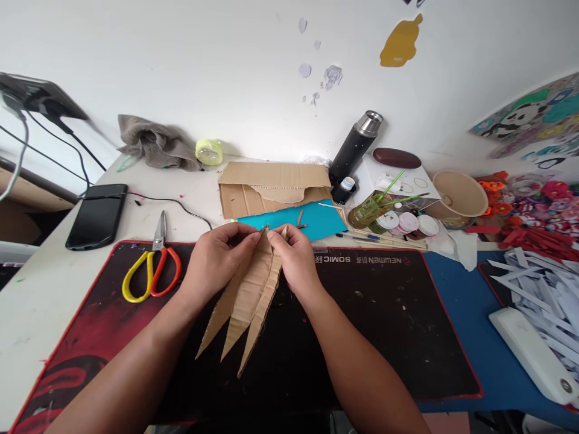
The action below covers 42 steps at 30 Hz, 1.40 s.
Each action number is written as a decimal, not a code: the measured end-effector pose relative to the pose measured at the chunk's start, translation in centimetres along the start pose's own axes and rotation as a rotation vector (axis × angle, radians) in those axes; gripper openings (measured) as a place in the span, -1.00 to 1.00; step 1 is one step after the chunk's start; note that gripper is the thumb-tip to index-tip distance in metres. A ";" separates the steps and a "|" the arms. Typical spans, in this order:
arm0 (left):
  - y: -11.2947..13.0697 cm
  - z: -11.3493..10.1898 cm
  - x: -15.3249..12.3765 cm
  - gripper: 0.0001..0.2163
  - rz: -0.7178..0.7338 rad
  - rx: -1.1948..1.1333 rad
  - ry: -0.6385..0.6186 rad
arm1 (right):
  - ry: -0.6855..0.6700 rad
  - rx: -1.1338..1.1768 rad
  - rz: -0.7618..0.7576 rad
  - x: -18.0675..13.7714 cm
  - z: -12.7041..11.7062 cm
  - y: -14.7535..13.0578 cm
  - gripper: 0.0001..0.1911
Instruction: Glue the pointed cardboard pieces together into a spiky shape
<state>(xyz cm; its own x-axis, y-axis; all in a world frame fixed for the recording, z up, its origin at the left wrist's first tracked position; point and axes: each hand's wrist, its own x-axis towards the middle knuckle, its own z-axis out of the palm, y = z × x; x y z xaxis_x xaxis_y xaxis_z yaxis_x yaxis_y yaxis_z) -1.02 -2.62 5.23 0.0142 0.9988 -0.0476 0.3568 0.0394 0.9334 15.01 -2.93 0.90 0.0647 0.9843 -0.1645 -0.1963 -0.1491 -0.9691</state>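
Both hands at work over a black desk mat with red edging [371,325], laid on a white tabletop [40,301]. Left hand [221,256] closed in a pinch on the upper end of a brown corrugated cardboard piece with three long pointed strips [251,295]; right hand [296,256] likewise pinching it, just beside the left. Piece held near the mat's far edge, points directed towards the wearer.

Left on mat: metal scissors with one yellow and one red handle [158,243], tips beyond the mat's edge. Further left, on the white top, a black rectangular phone [96,217]; a thin black cable [169,202] crosses its upper end.

Beyond the hands: a folded brown cardboard sheet [271,173], partly over a flat bright-blue sheet [319,220]. Along the wall: a crumpled grey cloth [156,144], a pale yellow tape roll [208,152], a black thermos with silver cap [355,147], tilted in view.

To the right: a dark-red oval case [397,158] on a white box, a clear jar of green-stemmed tools [362,214], a round beige bowl [459,196]. Far right, a heap of white paper strips [547,295] near a white oblong device [534,355].

Room: white wall [181,60] with peeled spots, one ochre patch [401,42], and a colourful panda picture [520,117].
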 end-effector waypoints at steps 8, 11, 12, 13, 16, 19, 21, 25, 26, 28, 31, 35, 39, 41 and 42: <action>0.3 0.8 -0.3 -0.92 0.109 0.085 0.067 | 0.044 -0.028 -0.014 -0.1 0.3 -0.4 -0.67; 0.2 0.9 -0.2 -0.94 0.127 0.064 0.076 | 0.053 -0.064 -0.033 -0.1 0.4 -0.5 -0.64; 0.1 0.9 -0.2 -0.94 0.136 0.069 0.076 | 0.055 -0.072 -0.038 -0.1 0.5 -0.5 -0.64; 0.1 0.9 -0.2 -0.94 0.145 0.081 0.073 | 0.057 -0.077 -0.043 -0.1 0.5 -0.5 -0.64; 0.0 0.9 -0.3 -0.91 0.158 0.149 0.061 | 0.054 -0.076 -0.051 -0.2 0.6 -0.4 -0.67; -0.3 0.6 -0.2 -0.89 0.117 0.175 0.044 | 0.023 -0.046 -0.039 -0.4 0.6 -0.4 -0.68; -0.6 0.2 0.1 -0.87 0.059 0.136 0.024 | -0.036 -0.009 -0.028 -0.7 0.6 -0.7 -0.65; -1.7 -1.1 1.0 -0.79 -0.055 -0.098 0.005 | -0.203 0.093 0.044 -1.3 0.5 -1.5 -0.50; -2.0 -1.4 1.2 -0.76 -0.077 -0.174 0.006 | -0.222 0.114 0.054 -1.3 0.5 -1.7 -0.47; -2.3 -1.9 1.4 -0.71 -0.132 -0.331 -0.022 | -0.209 0.136 0.049 -1.2 0.4 -1.7 -0.48; -2.2 -2.0 1.2 -0.68 -0.217 -0.542 -0.090 | -0.148 0.162 0.033 -0.8 0.2 -1.4 -0.54; -1.8 -1.6 0.6 -0.69 -0.301 -0.691 -0.157 | -0.133 0.199 0.035 -0.5 0.1 -1.1 -0.56; -1.6 -1.2 0.3 -0.69 -0.351 -0.729 -0.216 | -0.162 0.208 0.027 -0.7 0.1 -1.3 -0.61; -1.3 -1.1 0.1 -0.71 -0.372 -0.748 -0.269 | -0.181 0.202 0.027 -0.8 0.1 -1.5 -0.63; -1.2 -1.0 0.0 -0.72 -0.383 -0.756 -0.305 | -0.190 0.203 0.028 -0.9 0.2 -1.6 -0.64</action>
<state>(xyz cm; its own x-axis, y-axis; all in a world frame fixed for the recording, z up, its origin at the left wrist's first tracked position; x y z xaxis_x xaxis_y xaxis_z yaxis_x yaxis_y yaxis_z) -2.35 -2.60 4.49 0.3068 0.8657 -0.3956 -0.3204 0.4853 0.8135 15.11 -3.56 2.60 -0.1242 0.9830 -0.1353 -0.3887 -0.1737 -0.9048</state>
